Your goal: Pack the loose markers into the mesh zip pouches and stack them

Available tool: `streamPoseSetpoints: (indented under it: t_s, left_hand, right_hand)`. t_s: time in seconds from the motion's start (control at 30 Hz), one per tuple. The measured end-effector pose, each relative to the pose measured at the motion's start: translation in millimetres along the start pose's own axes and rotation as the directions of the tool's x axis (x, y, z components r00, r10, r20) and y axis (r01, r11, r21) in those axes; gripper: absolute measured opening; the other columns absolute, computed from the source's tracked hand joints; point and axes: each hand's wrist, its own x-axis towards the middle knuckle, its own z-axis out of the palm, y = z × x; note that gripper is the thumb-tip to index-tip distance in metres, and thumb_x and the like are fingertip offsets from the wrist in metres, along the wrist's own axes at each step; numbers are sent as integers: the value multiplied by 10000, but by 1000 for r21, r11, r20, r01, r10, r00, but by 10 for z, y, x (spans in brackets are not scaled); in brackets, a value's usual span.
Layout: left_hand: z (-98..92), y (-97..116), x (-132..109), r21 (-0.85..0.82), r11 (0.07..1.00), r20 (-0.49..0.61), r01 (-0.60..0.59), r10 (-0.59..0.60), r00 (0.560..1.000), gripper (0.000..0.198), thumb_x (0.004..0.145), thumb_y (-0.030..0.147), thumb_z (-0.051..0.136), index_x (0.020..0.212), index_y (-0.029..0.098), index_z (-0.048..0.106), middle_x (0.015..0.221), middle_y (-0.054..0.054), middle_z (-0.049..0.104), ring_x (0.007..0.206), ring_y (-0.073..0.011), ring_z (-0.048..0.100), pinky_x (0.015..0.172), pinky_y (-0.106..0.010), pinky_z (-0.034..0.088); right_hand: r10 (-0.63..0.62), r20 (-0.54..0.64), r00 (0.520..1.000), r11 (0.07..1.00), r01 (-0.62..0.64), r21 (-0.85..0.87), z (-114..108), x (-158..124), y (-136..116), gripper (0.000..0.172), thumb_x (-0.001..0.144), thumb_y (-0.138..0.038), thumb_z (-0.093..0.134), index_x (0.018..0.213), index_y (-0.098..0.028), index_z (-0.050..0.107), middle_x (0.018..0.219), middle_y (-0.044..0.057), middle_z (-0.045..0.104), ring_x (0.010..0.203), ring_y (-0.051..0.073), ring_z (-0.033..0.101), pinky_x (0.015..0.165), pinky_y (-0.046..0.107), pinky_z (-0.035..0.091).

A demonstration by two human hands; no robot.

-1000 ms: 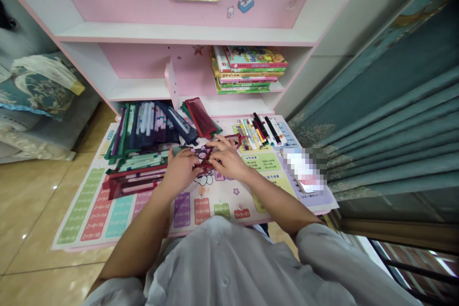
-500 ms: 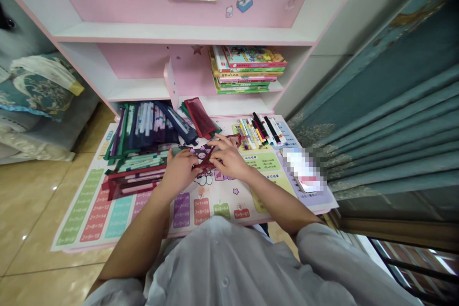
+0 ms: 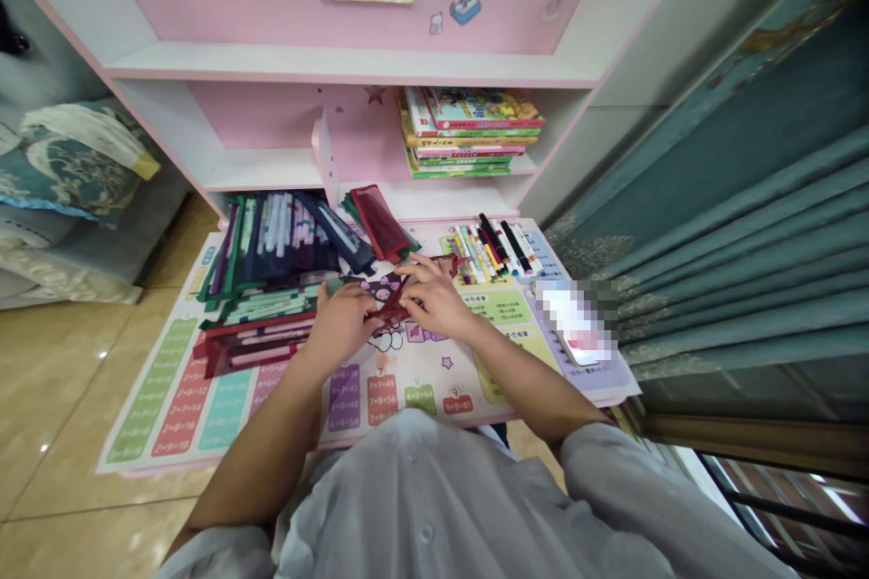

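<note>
A dark red mesh pencil pouch [image 3: 392, 315] lies on the desk mat between my hands. My left hand [image 3: 341, 318] pinches its left end, thumb and fingers close together. From the other side, my right hand [image 3: 434, 297] grips the pouch's edge, its fingers bent over the mesh. Part of the pouch is hidden under my fingers, and I cannot make out anything inside it. Left of my hands lie filled pouches: a dark red one [image 3: 227, 355], a green one [image 3: 281, 303] and dark blue ones [image 3: 254, 262]. Just beyond my fingers rests another dark red pouch [image 3: 380, 224].
Several loose markers [image 3: 499, 246] lie at the back right. A phone [image 3: 574, 321] with a blurred screen sits near the right edge. Books [image 3: 468, 136] are stacked on the pink shelf [image 3: 353, 63]. Curtains [image 3: 733, 226] hang close on the right.
My right fingers have shifted slightly on the pouch's edge, and the pouch looks a little flatter. My left hand keeps nearly the same place.
</note>
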Motion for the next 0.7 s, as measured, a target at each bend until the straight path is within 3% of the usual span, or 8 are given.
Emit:
streamPoseSetpoints:
  t_s: [0.7]
  left_hand:
    - [21,-46,9,16,1000,-8,7,-7,1000,78,802,266,636,766,212,679,980,-80,721,1146,-302,595,1115,-621,250]
  right_hand:
    - [61,-15,998,998,-61,-17,-28,-1,29,187,817,-192,572,670,-201,688,1268,64,650,1348,374,412,1055,684,220]
